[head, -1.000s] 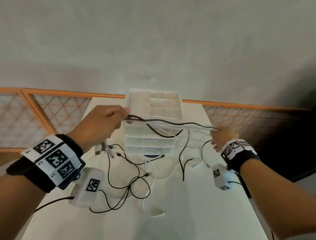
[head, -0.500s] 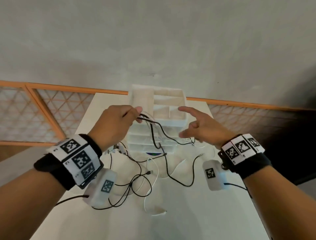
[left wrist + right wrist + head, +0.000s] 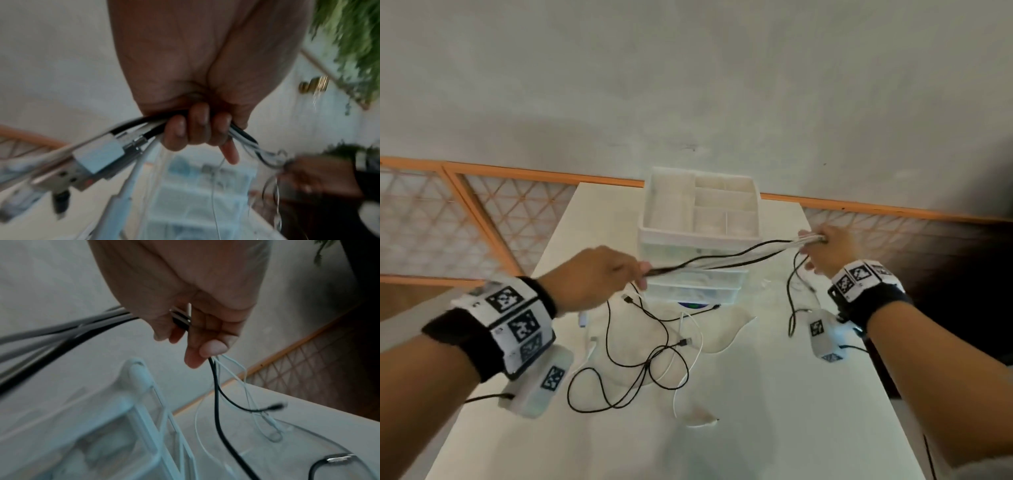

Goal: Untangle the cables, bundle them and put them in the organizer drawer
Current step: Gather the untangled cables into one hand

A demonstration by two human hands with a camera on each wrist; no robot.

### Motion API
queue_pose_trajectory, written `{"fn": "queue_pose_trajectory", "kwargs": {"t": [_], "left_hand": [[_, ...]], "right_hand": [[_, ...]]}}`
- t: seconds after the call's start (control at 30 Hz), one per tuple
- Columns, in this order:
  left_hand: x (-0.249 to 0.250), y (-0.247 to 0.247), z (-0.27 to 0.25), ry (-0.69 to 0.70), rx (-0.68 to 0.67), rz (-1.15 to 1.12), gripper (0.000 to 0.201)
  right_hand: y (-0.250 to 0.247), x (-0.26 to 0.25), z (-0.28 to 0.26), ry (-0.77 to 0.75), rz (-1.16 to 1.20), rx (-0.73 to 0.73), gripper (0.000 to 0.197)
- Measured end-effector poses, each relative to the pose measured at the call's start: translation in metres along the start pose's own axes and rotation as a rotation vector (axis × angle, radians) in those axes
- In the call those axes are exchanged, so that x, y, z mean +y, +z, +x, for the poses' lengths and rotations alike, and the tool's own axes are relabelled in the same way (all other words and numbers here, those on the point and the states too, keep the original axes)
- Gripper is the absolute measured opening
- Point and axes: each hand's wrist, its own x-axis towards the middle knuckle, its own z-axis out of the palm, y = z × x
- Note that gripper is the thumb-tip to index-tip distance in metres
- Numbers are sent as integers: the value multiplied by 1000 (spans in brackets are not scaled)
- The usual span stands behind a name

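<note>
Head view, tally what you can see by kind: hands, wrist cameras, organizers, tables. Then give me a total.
Hands: 2, left hand and right hand
Wrist cameras: 2, left wrist camera and right wrist camera
Organizer: 1
Table: 1
Total: 6
The black and white cables are too tangled to count.

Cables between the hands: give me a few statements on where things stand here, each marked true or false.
1. Both hands grip the same cables, stretched between them. True.
2. The left hand rests flat on the table. False: it is raised and curled round the cables.
3. Loose black and white cable loops lie on the table in front of the organizer. True.
4. The right hand is empty. False: it grips the cables, with ends hanging below it.
5. The organizer's top tray holds coiled cables. False: no cables show in its compartments.
</note>
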Motion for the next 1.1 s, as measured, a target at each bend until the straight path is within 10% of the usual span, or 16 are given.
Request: {"fn": "queue_pose_trajectory", "kwargs": {"t": [0.23, 0.47, 0.57, 0.63, 0.77, 0.9, 1.03, 1.1], "left_hand": [[-29, 50, 6, -84, -101, 64, 43], [-33, 63, 6, 59, -15, 80, 37], [-7, 66, 12, 196, -13, 84, 35], [12, 68, 13, 317, -23, 88, 31], [15, 67, 5, 232, -152, 171, 47], [-11, 85, -6, 24, -279, 174, 40], [-42, 111, -7, -187, -126, 171, 33], [-50, 116, -8, -285, -38, 104, 30]], "right_hand": [[4, -5, 7, -288, 56, 125, 16], [30, 22, -43, -137, -386, -469, 84], [61, -16, -98, -287, -150, -725, 75], [89, -22, -122, -344, -166, -808, 36], [87, 6, -102, -188, -498, -697, 16], [72, 38, -82, -165, -685, -106, 22], [105, 53, -112, -230, -637, -300, 78], [125, 53, -133, -343, -591, -320, 70]]}}
